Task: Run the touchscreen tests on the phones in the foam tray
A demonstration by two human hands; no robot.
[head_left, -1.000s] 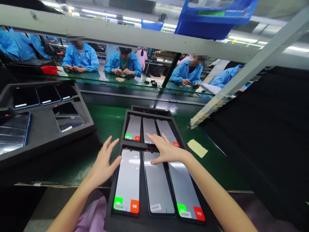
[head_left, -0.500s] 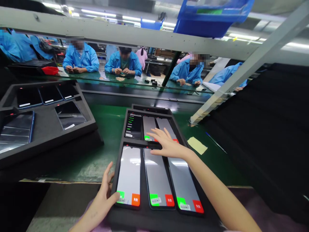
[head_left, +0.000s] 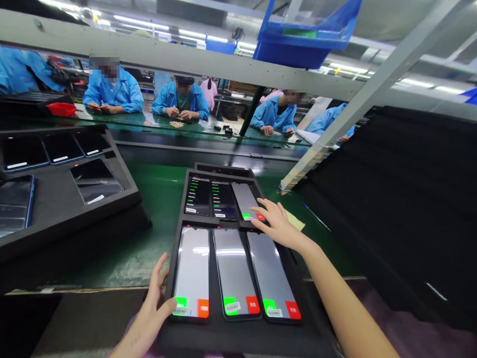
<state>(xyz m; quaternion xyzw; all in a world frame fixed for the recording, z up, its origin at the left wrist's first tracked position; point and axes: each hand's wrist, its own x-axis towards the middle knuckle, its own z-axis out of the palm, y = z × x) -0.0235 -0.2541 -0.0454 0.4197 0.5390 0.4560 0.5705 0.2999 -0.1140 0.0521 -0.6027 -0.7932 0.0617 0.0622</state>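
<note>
A black foam tray (head_left: 223, 334) holds several smartphones in two rows. In the near row, the left phone (head_left: 193, 268), middle phone (head_left: 234, 268) and right phone (head_left: 274, 273) show pale grey screens with green and red squares. Behind them, the far left phone (head_left: 197, 196) and far middle phone (head_left: 223, 199) have black screens with lines of text. My right hand (head_left: 279, 223) is open, fingers spread over the lower end of the far right phone (head_left: 242, 196), whose screen is grey. Beside the tray's left wall is my left hand (head_left: 156, 293), open, its thumb at the near left phone's green square.
Another foam tray (head_left: 55, 191) with several dark phones sits on the left of the green table (head_left: 149, 179). A yellow paper (head_left: 296, 221) and a pen (head_left: 316, 216) lie right of my tray. A slanted white post (head_left: 335, 119) rises behind. Several people in blue work opposite.
My right hand has moved from the far middle phone to the far right one. The far middle phone's screen has turned from grey to black with text. The view has shifted slightly.
</note>
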